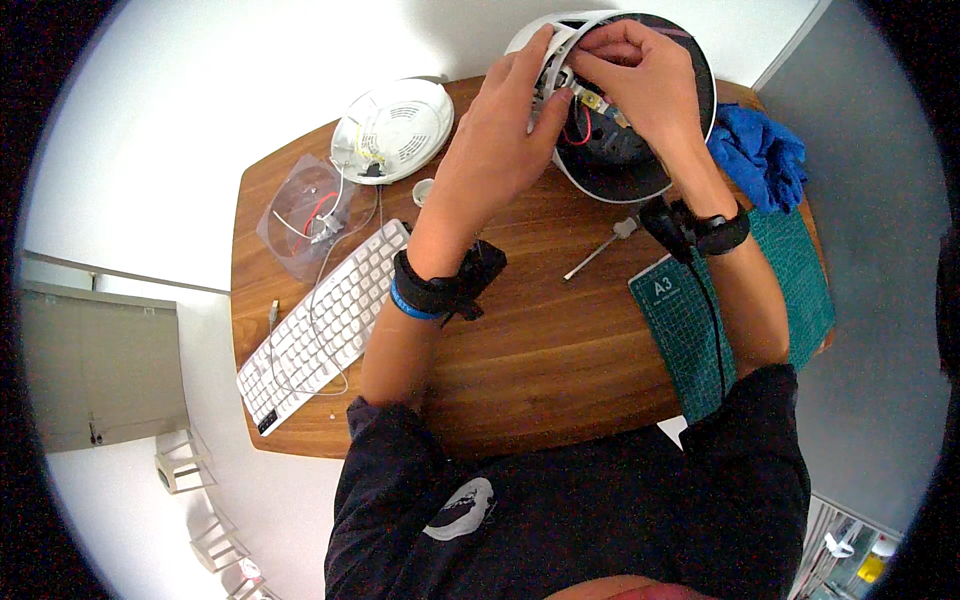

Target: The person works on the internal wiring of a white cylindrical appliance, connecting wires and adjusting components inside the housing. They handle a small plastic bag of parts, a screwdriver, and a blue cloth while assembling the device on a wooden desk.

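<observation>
At the far side of the table stands a round housing (617, 187) with a white shell and a black inside. My left hand (500, 140) holds its left rim, fingers along the white edge and thumb bent inward. My right hand (648, 88) reaches into the housing from the right, its fingertips pinched together near the same rim; what they grip is hidden. Between the hands, small electronic parts (592, 101) and a red wire (582, 138) show inside. A screwdriver (603, 246) with a pale handle lies on the table just below the housing.
Left of the housing lie a white vented round cover (405, 125), a small white ring (423, 192), a clear plastic bag (290, 235) with wires and a white keyboard (325, 325) with its cable. A blue cloth (760, 155) and a green cutting mat (672, 335) are at right.
</observation>
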Motion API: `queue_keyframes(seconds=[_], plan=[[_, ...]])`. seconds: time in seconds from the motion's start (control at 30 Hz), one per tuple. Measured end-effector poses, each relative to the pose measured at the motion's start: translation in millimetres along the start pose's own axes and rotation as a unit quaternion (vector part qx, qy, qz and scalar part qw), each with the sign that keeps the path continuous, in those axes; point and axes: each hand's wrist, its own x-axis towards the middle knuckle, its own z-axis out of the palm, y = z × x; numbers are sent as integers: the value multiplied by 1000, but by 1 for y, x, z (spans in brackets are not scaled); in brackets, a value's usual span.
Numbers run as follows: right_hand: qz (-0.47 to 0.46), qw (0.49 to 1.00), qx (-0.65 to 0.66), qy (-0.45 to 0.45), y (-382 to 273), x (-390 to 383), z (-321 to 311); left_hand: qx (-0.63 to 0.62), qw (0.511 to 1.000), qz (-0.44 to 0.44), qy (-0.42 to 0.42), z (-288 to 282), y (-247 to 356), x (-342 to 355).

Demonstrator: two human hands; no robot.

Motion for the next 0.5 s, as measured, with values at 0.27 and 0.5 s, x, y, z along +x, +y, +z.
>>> queue_keyframes(seconds=[0.27,0.5], plan=[[-16,998,44,-30,-1,-6,-4,-6,1000,-15,-6,-2,4,1],[-7,997,44,-57,1,-7,-7,-4,1000,-6,0,2,-3,0]])
